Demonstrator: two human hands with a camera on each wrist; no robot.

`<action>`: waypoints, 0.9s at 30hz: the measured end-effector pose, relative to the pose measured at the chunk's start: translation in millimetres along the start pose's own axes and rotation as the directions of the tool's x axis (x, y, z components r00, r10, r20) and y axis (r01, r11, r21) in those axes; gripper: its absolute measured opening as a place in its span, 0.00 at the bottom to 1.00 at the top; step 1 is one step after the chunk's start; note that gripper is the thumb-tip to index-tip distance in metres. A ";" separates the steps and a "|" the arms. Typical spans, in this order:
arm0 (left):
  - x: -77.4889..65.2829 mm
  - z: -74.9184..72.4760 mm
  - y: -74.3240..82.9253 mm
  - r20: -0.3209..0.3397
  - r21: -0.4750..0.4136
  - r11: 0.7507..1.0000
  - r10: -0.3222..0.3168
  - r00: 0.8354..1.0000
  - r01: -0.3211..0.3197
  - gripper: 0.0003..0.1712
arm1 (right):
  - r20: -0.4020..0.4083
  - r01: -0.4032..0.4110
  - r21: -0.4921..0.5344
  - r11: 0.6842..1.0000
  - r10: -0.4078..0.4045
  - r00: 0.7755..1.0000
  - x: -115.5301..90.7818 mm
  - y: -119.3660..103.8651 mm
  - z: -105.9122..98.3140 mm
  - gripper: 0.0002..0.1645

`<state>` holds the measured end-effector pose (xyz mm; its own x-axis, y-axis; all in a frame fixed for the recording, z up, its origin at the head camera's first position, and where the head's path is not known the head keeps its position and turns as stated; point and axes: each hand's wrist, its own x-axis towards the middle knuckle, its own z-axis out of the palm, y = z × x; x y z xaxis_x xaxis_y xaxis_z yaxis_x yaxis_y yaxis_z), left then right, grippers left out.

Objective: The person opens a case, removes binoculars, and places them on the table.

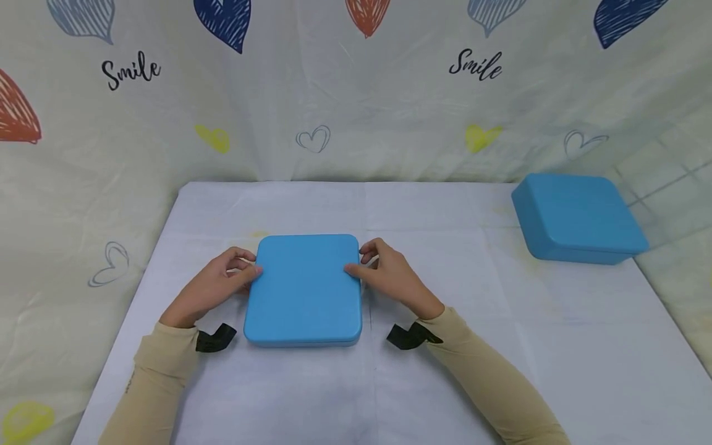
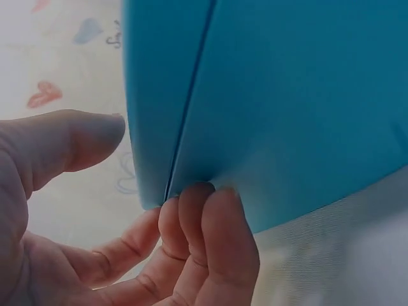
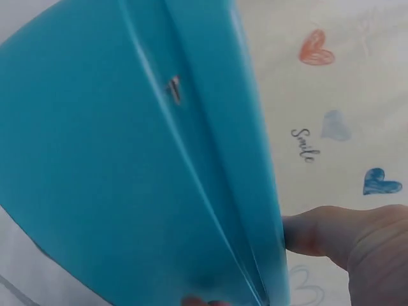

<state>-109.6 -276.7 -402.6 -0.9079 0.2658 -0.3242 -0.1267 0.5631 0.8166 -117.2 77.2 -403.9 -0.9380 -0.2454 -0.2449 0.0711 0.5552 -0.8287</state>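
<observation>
A blue lidded box [image 1: 305, 290] with rounded corners sits between both hands, top face up. On its left side, my left hand [image 1: 214, 285] grips it, thumb at the top edge. In the left wrist view, bent fingers [image 2: 229, 245] press the side wall right at the thin seam under the lid [image 2: 159, 83]. My right hand [image 1: 399, 278] grips the opposite side, its thumb on the lid's rim. The right wrist view shows that thumb [image 3: 319, 233] against the lid edge and a ridge below the lid; most of the right fingers are hidden there.
Another blue box [image 1: 581, 216] stands at the table's back right corner. A white cloth [image 1: 445, 383] covers the table. Behind it hangs a pale curtain [image 1: 389, 111] printed with hearts and "Smile". Black straps [image 1: 216, 339] stick out from both sleeve cuffs.
</observation>
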 end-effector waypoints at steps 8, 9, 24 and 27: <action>1.0 -1.1 -2.6 0.028 -0.052 0.998 -0.034 0.999 0.035 0.37 | 0.077 -0.052 0.220 0.974 0.036 0.996 2.6 2.5 -4.1 0.27; 0.6 -1.3 -2.2 0.029 -0.054 0.998 -0.039 0.999 0.041 0.38 | 0.083 -0.058 0.229 0.972 0.040 0.996 2.2 1.3 -4.8 0.27; -8.0 -1.2 9.3 -0.002 -0.003 0.998 -0.065 0.998 0.065 0.45 | 0.094 -0.094 0.270 0.958 0.070 0.993 -2.3 -6.1 -8.5 0.29; -8.5 -1.4 9.3 0.004 -0.005 0.998 -0.064 0.998 0.064 0.45 | 0.099 -0.095 0.273 0.957 0.070 0.993 -3.3 -6.1 -9.1 0.29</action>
<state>-103.6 -274.8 -391.6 -0.8960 0.2325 -0.3782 -0.1871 0.5749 0.7966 -117.7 81.8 -393.5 -0.8926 -0.2831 -0.3509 0.2496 0.3378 -0.9075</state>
